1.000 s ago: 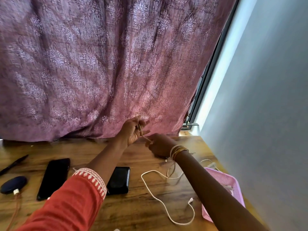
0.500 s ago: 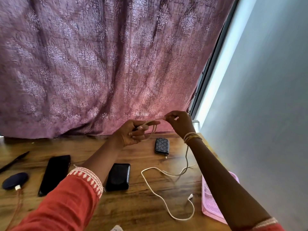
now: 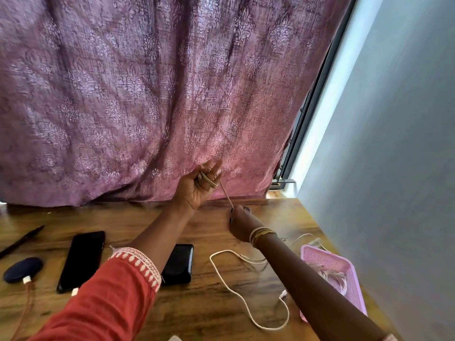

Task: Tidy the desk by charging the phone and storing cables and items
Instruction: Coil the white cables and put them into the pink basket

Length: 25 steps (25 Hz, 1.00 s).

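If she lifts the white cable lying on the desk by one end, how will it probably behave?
The white cable lies in loose curves on the desk, so it is probably floppy and would dangle rather than hold shape. It looks thin, so likely light. Its free plug end may swing or drag.

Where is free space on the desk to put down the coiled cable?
Bare wood lies between the power bank and the loose white cable, and behind the phone toward the curtain. It is crowded near the pink tray.
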Motion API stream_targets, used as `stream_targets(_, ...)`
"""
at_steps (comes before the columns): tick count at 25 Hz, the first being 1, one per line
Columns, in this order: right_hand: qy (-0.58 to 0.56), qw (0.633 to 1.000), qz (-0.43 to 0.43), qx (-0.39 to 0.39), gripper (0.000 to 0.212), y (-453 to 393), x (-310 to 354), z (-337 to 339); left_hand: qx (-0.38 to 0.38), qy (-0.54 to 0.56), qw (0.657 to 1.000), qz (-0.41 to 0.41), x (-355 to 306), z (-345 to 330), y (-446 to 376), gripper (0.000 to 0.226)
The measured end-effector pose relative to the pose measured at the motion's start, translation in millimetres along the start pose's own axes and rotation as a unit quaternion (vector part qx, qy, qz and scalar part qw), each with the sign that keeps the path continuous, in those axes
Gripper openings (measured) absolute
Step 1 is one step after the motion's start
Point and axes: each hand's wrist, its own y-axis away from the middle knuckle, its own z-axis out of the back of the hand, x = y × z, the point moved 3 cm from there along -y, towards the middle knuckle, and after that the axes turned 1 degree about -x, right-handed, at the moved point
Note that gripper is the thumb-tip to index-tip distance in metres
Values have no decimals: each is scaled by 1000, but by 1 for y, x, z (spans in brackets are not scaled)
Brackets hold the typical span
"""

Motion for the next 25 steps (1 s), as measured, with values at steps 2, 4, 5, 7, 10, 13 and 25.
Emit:
stream_targets(2,60,997,49,-9,26,8,15,4,-26,-28,999,-5,1,8,-6,23)
stream_targets(4,98,988,104,-49,25,12,29,13,-61,-120,991,-19,1,15,-5,17)
stream_targets(5,118,980,134,-82,24,12,34,19,-65,-167,983,-26,1,17,-2,14)
stream_targets(7,144,962,182,-142,23,13,39,32,-54,-326,943,-37,3,10,7,12)
stream_targets(10,79,960,191,-188,18,5,38,52,-23,-664,747,-34,8,4,16,22)
stream_targets(13,-5,969,158,-188,13,-6,28,70,40,-699,711,66,14,11,13,18)
stream_targets(25,-199,973,-2,-119,26,-23,-21,36,218,-30,953,208,-4,14,12,44)
